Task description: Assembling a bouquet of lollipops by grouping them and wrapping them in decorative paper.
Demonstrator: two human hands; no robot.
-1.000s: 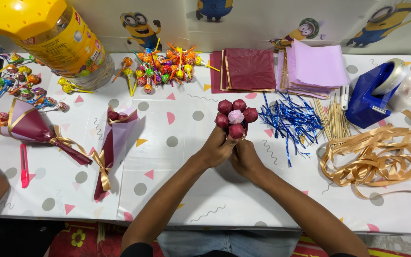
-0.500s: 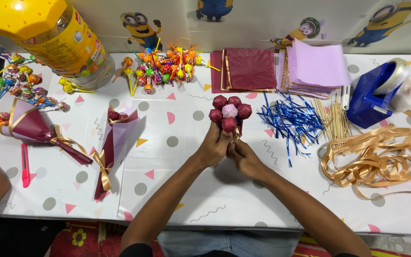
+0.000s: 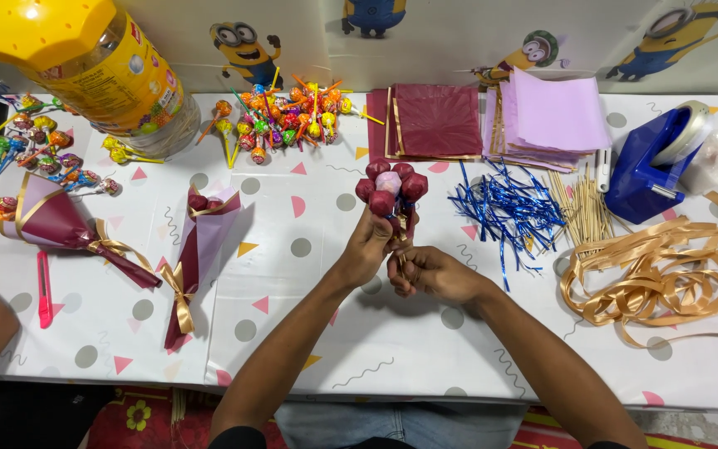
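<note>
Lollipop cluster (image 3: 390,186): a bunch of wrapped lollipops, dark red heads around one pale pink head, held upright above the middle of the worktop (image 3: 459,349). Sticks gathered below the heads. Left hand (image 3: 373,243) is closed around the sticks just under the heads, gripping the bunch. Right hand (image 3: 427,272) sits just below and beside it, fingers curled in at the lower ends of the sticks; whether it pinches the sticks or something thin wound on them cannot be told.

Right of the bunch: a scatter of blue twist ties (image 3: 504,208), then a bundle of thin wooden skewers (image 3: 583,218), a loose heap of gold ribbon (image 3: 654,270), and a blue tape dispenser (image 3: 650,162).

Behind the bunch: a stack of maroon wrapping sheets (image 3: 435,120) beside a stack of lilac sheets (image 3: 554,116). Left of those, a pile of loose coloured lollipops (image 3: 284,120) and a big yellow-lidded jar (image 3: 101,71) lying tilted.

Left side: two finished maroon-and-lilac bouquets tied with gold ribbon, one near (image 3: 197,254), one farther (image 3: 60,224). A red craft knife (image 3: 44,289) lies close to the farther one.
</note>
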